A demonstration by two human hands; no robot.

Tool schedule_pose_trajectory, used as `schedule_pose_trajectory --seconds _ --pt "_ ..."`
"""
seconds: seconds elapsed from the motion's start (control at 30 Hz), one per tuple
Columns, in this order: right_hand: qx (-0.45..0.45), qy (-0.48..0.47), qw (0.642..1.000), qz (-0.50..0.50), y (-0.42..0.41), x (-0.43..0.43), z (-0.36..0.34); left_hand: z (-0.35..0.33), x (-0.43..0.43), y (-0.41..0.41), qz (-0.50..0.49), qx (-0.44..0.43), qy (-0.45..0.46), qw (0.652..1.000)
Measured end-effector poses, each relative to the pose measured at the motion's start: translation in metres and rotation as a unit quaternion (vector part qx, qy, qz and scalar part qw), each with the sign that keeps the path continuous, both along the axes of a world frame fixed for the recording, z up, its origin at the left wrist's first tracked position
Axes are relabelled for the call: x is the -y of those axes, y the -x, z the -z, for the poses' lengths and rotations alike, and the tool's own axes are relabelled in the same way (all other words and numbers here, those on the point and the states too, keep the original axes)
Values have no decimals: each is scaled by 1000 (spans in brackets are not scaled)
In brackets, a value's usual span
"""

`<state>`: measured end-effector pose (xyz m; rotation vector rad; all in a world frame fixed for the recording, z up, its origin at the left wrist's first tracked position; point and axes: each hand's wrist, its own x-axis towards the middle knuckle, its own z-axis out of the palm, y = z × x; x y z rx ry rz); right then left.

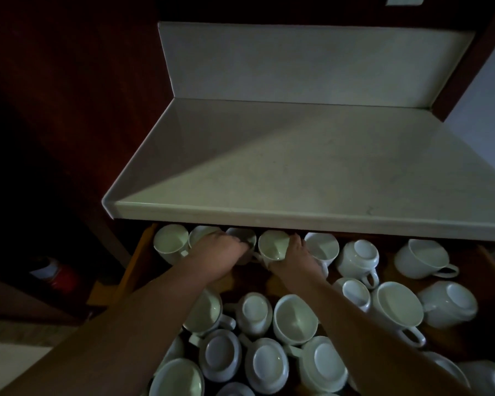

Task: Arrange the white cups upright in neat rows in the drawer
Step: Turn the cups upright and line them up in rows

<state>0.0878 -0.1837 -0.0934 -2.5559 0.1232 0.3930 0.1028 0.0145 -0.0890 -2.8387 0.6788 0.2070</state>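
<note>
White ceramic cups point(170, 242) line the wooden drawer's point(143, 252) back mid-frame: left hand point(220, 250) curls over the third cup point(242, 234), fourth cup point(272, 244) touches the right hand point(300, 258) from frame-left, grip unclear.

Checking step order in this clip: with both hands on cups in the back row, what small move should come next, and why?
Probably the right hand lets go of the upright cup and turns over the upside-down cup just right of the back row: that row already stands upright, and this base-up cup lies nearest its end.
</note>
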Motion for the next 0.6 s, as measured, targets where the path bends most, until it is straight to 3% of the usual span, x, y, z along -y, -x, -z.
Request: schedule_pose_trajectory --seconds 0.1,0.23,0.3,0.43,0.6 --pt "13 -17 1000 -14 -3 -1 2 3 2 7 -21 17 39 999" --pt "19 -36 999 -28 -6 1 2 6 -12 29 -88 33 207 974" --pt "17 -43 998 -32 -7 3 2 4 -27 42 -139 44 245 958" --pt "7 -46 998 -40 -7 4 1 -3 -64 67 -229 62 256 937" --pt "16 -38 999 -4 6 -4 -4 -11 -105 67 -232 57 225 945"
